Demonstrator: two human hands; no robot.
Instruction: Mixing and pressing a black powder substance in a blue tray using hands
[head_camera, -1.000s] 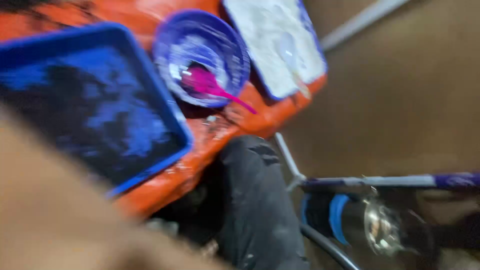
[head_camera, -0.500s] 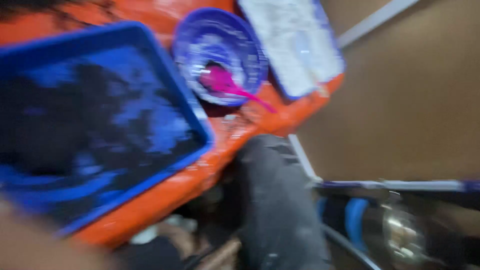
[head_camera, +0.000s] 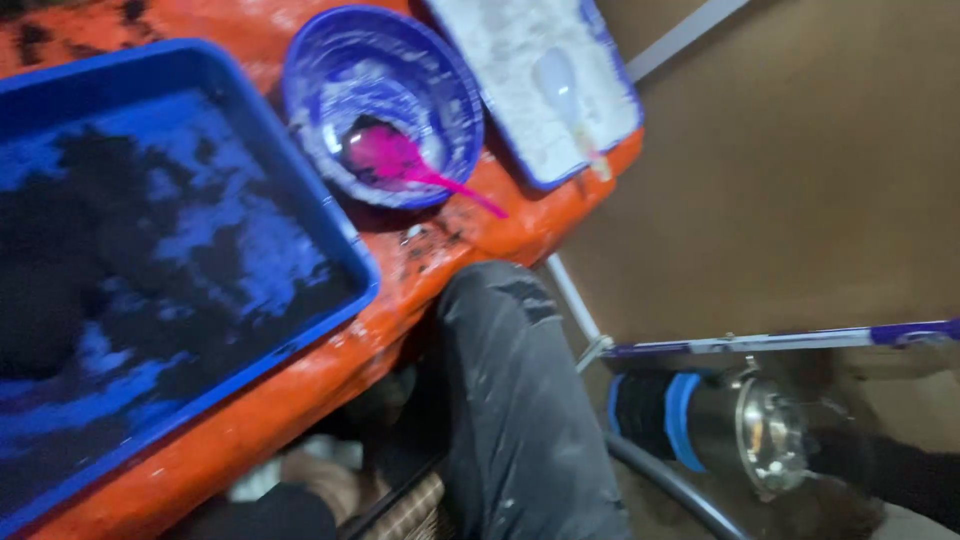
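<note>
Orange surface (head_camera: 330, 370), streaked with powder, and your hands are out of view.
Your blue bowl (head_camera: 470, 110) sits at its far side, and a pink spoon (head_camera: 400, 160) rests inside it, untouched. Left of the bowl lies a blue tray (head_camera: 340, 230) of dark powder, and right of the bowl a tray of white powder (head_camera: 545, 182). Below the bowl is your dark-trousered leg (head_camera: 520, 420), with a metal-faced cylinder (head_camera: 700, 425) beside it. Your fingers don't show, so you cannot tell whether they are open or closed.
</note>
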